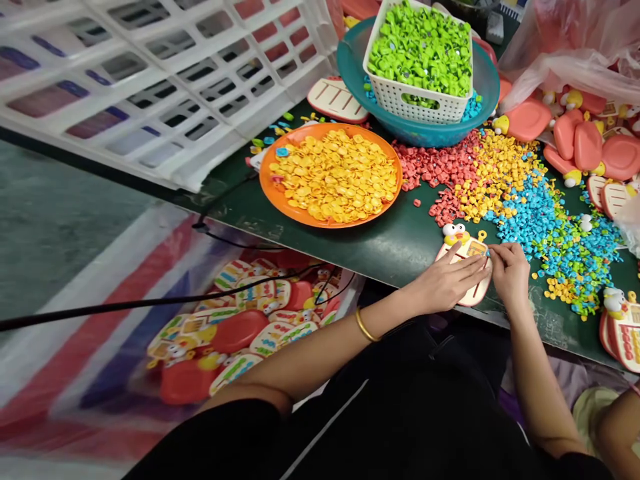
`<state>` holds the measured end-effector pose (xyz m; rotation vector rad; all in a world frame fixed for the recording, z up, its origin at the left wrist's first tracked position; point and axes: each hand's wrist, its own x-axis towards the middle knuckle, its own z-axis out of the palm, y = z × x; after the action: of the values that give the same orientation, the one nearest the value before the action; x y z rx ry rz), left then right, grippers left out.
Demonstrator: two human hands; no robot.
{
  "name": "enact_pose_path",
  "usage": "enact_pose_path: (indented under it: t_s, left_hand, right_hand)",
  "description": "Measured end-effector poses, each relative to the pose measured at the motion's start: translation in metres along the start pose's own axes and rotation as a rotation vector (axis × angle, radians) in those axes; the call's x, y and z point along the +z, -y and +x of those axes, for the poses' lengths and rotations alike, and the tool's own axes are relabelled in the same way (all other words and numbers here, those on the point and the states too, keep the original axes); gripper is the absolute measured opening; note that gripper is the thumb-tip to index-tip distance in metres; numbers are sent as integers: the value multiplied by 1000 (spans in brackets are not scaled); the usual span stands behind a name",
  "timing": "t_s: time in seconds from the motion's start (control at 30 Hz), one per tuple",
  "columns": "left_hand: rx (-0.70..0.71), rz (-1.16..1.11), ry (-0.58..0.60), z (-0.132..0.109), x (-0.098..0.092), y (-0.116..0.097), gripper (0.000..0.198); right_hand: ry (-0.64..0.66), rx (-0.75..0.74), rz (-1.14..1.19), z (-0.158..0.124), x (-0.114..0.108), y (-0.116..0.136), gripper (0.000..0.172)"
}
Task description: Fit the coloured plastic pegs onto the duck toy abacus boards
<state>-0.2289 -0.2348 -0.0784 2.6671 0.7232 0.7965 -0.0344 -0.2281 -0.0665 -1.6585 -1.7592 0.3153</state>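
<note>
A cream toy with a red rim and a white-eyed, yellow-beaked duck head (pixel 455 233) lies on the dark green table near its front edge. My left hand (pixel 447 283) rests across it, fingers stretched out flat over its slotted face and thumb apart. At the toy's right edge, my right hand (pixel 509 267) is closed in a pinch, with a small blue plastic piece (pixel 489 253) showing at its fingertips. Just beyond the hands spread loose small pieces in red (pixel 440 163), yellow (pixel 505 160), blue (pixel 525 213) and green.
An orange plate (pixel 267 183) of yellow pieces stands left of the toy. Behind it, a white basket (pixel 417 100) of green pieces sits in a teal basin (pixel 357 77). A white crate (pixel 200 153) leans at left; finished-looking toys (pixel 265 293) fill a bag below. Another person's arm (pixel 620 427) shows lower right.
</note>
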Motion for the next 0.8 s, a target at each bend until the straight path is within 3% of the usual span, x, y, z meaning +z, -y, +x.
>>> enact_pose_path:
  t_s: [0.1, 0.27, 0.33, 0.4, 0.47, 0.6, 0.8]
  left_hand:
    - [-23, -56, -36, 1, -2, 2, 42]
    - [-242, -50, -75, 1, -5, 0, 45]
    - [-282, -47, -68, 3, -5, -1, 43]
    - [-309, -47, -69, 5, -5, -1, 41]
    - [-307, -37, -57, 8, -6, -2, 42]
    - [-210, 2, 15, 13, -9, -4, 45]
    - [-214, -61, -82, 8, -4, -3, 40]
  right_hand:
    - [31, -50, -59, -10, 2, 2, 30]
    - [112, -150, -50, -29, 2, 10, 31]
    - [148, -172, 24, -23, 0, 8, 31]
    - [95, -150, 7, -4, -2, 1, 29]
    - [38, -132, -121, 21, -5, -11, 26]
    - [130, -222, -263, 53, -8, -25, 25]
    - [20, -158, 16, 18, -6, -15, 21]
